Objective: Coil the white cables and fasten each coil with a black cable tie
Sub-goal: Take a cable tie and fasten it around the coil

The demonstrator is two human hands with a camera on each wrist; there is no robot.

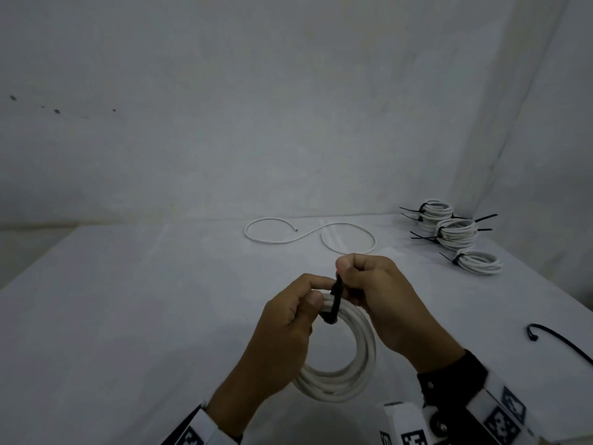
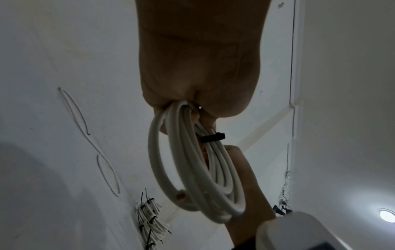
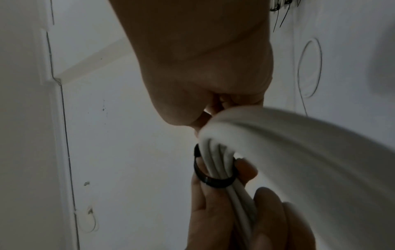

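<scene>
Left hand (image 1: 282,329) grips the top of the coil (image 1: 340,377), fingers curled round the strands, held above the table (image 1: 128,316). Right hand (image 1: 382,300) pinches the tie (image 1: 335,303), which loops round the coil's top between both hands. Right wrist view: tie band (image 3: 213,181) encircles the strands, still slack around them. Loose cable (image 1: 308,236) lies uncoiled at the table's far side. Tied coils (image 1: 455,232) are stacked far right, tie tails sticking out. Spare tie (image 1: 558,340) lies on the table at the right edge.
</scene>
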